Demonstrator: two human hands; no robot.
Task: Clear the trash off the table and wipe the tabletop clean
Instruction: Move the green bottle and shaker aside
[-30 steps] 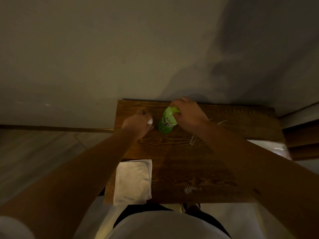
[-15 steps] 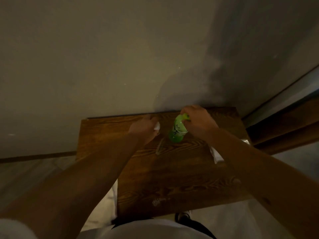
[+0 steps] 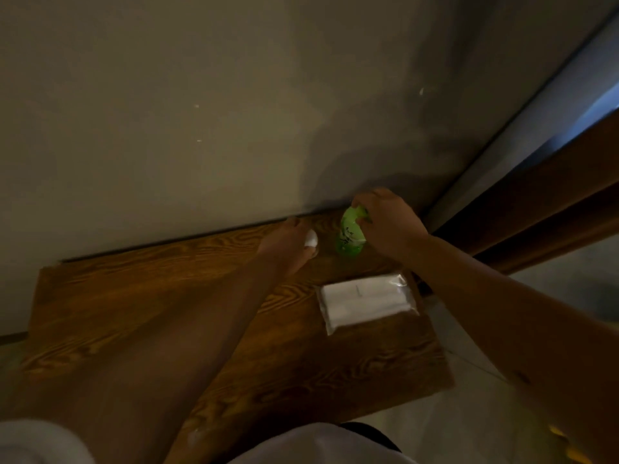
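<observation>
head view: my right hand (image 3: pixel 388 226) is wrapped around the top of the green bottle (image 3: pixel 350 234), fingers closed on it; the bottle stands tilted at the far edge of the table (image 3: pixel 134 296), near the wall. my left hand (image 3: pixel 284 246) is curled shut on a small white scrap (image 3: pixel 311 238), just beside the bottle without touching it. a clear packet (image 3: pixel 366 301) of white tissue lies flat on the table's right side, under my right forearm.
</observation>
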